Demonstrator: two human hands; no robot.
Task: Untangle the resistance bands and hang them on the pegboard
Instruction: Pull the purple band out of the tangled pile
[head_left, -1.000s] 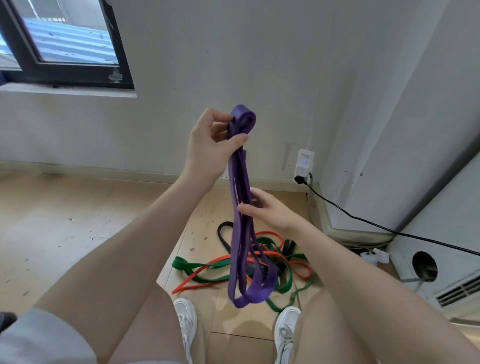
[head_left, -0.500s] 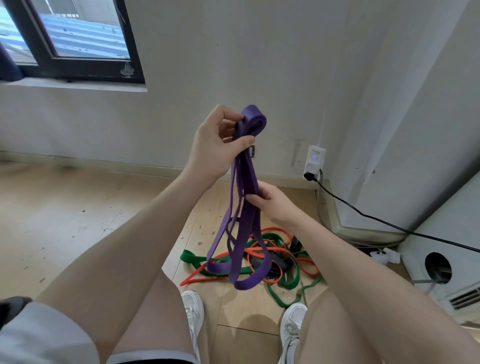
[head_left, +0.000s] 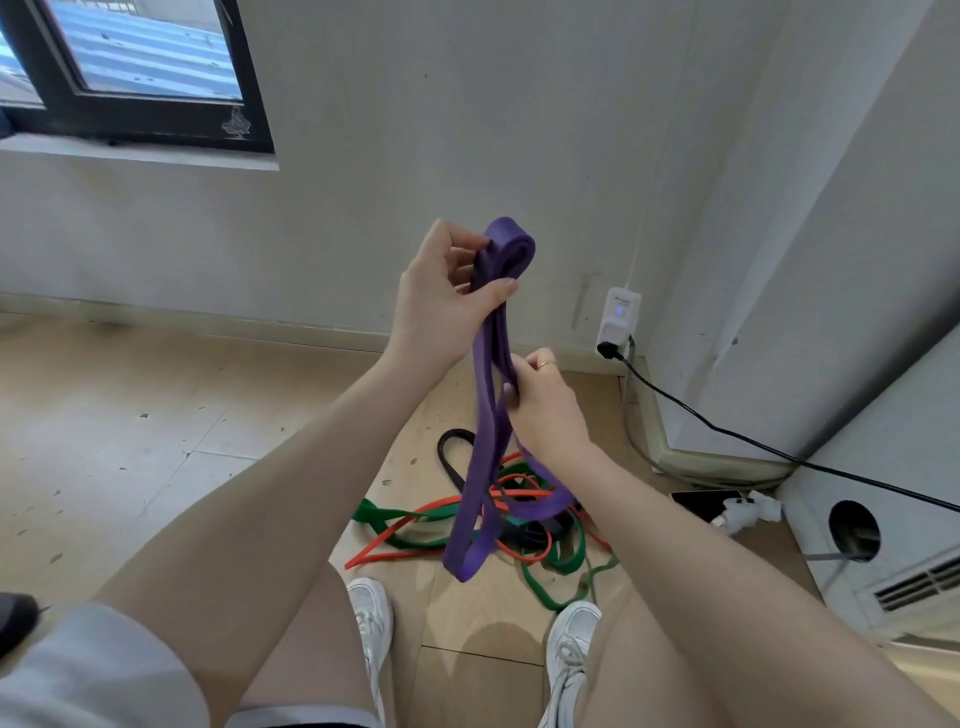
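I look down from the head camera at my two bare arms reaching forward over my knees. My left hand (head_left: 447, 306) is raised in front of a pale wall, thumb and fingers closed around the folded top of a purple resistance band (head_left: 485, 415), whose loop pokes out just above the grip. The band hangs down in several flat strands. My right hand (head_left: 540, 400), lower and just to the right, pinches those strands partway down between thumb and fingers; a thin ring shows on one finger. Below that hand the purple loops spread apart and dangle over a tangled pile on the wooden floor (head_left: 130, 441): a green band (head_left: 400, 519), an orange band (head_left: 384, 551) and a black band (head_left: 452, 457), all crossing one another. I cannot tell whether the lowest purple loop touches the pile. My white sneakers (head_left: 371, 618) stand just near the heap. On the wall to the right, a white plug adapter (head_left: 618, 322) with a small blue light feeds a black cable (head_left: 779, 452) running right. A dark-framed window (head_left: 244, 119) sits upper left.
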